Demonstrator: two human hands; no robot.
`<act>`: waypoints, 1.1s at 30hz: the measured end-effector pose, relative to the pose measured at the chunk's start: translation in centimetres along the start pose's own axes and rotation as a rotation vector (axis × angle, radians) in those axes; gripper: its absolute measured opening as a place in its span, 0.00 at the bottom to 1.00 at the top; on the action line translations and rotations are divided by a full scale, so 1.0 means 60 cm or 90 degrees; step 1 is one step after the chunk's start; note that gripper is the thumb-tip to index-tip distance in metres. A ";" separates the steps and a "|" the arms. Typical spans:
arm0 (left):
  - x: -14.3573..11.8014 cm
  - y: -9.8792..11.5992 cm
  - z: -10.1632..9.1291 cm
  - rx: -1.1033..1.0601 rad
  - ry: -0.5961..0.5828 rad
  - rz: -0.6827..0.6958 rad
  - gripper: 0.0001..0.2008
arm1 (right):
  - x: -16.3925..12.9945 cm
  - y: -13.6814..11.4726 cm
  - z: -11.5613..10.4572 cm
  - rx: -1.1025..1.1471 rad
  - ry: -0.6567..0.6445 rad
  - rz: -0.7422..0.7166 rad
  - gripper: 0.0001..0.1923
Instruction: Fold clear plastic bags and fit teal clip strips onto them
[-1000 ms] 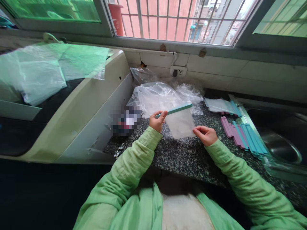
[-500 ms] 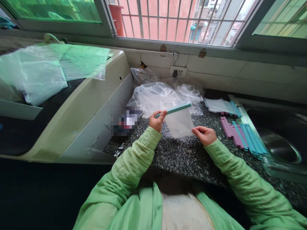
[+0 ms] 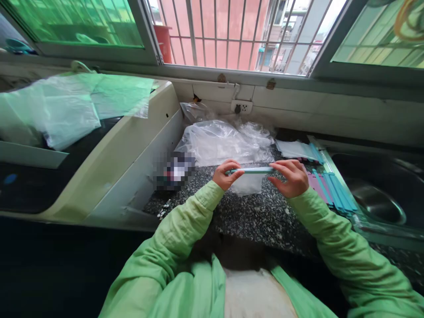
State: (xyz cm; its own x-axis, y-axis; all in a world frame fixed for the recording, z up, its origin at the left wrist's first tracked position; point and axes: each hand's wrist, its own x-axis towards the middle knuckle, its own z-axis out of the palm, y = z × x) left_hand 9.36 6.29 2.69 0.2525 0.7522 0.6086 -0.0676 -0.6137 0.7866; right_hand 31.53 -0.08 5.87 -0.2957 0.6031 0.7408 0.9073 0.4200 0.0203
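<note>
My left hand pinches the left end of a teal bag sealing clip, held level above the counter. Below the clip hangs a small translucent plastic bag, its top edge at the clip. At the clip's right end is my right hand, its fingertips touching or very near the clip, with the thumb lower and apart from them. To the right of that hand, several teal sealing clips and purple sealing clips lie side by side, partly hidden by it.
Crumpled clear plastic bags lie at the back of the speckled counter. A flat bag with a teal clip rests at the back right, beside a sink. A cream-coloured machine stands left. A wall socket sits under the window.
The clip has turned from slanted to level. My right hand has left the bag's lower corner and risen to the clip's right end, its fingers parting. The view has tilted slightly.
</note>
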 end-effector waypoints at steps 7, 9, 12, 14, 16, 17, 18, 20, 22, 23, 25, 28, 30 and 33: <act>0.010 0.028 0.016 0.040 -0.102 0.024 0.13 | 0.000 0.012 -0.032 -0.109 -0.062 -0.136 0.09; 0.022 0.035 0.028 0.018 -0.113 -0.017 0.14 | -0.001 0.019 -0.044 -0.150 -0.050 -0.173 0.08; 0.045 0.037 0.058 -0.043 -0.123 -0.132 0.15 | -0.001 0.039 -0.063 -0.177 -0.031 -0.182 0.08; 0.063 0.033 0.083 -0.106 -0.149 -0.206 0.17 | 0.000 0.062 -0.076 -0.184 -0.047 -0.135 0.09; 0.082 0.025 0.109 -0.158 -0.192 -0.268 0.16 | 0.002 0.091 -0.088 -0.195 -0.067 -0.056 0.12; 0.091 0.022 0.122 -0.166 -0.210 -0.300 0.15 | 0.003 0.108 -0.093 -0.204 -0.075 -0.009 0.13; 0.100 0.019 0.135 -0.160 -0.227 -0.333 0.13 | 0.004 0.125 -0.098 -0.215 -0.080 0.043 0.14; 0.121 0.014 0.162 -0.129 -0.255 -0.400 0.09 | 0.007 0.158 -0.105 -0.229 -0.103 0.164 0.16; 0.145 0.010 0.189 -0.105 -0.265 -0.450 0.06 | 0.007 0.189 -0.108 -0.236 -0.121 0.270 0.18; 0.157 0.008 0.204 -0.101 -0.258 -0.465 0.05 | 0.007 0.203 -0.109 -0.243 -0.124 0.292 0.18; 0.183 0.004 0.236 -0.098 -0.225 -0.480 0.05 | 0.005 0.228 -0.106 -0.255 -0.131 0.327 0.18; 0.218 -0.008 0.282 -0.064 -0.167 -0.481 0.07 | 0.001 0.260 -0.095 -0.267 -0.173 0.437 0.18; 0.237 -0.021 0.310 -0.022 -0.146 -0.479 0.07 | -0.001 0.278 -0.084 -0.281 -0.222 0.519 0.18; 0.257 -0.045 0.343 0.023 -0.134 -0.487 0.07 | 0.001 0.300 -0.065 -0.297 -0.315 0.591 0.18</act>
State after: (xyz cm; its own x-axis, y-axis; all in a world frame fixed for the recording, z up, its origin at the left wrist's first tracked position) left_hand 33.33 14.61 7.81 0.3944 0.9090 -0.1345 0.2288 0.0446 0.9725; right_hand 49.02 4.89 8.89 0.5524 0.7927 0.2579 0.8292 -0.5542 -0.0726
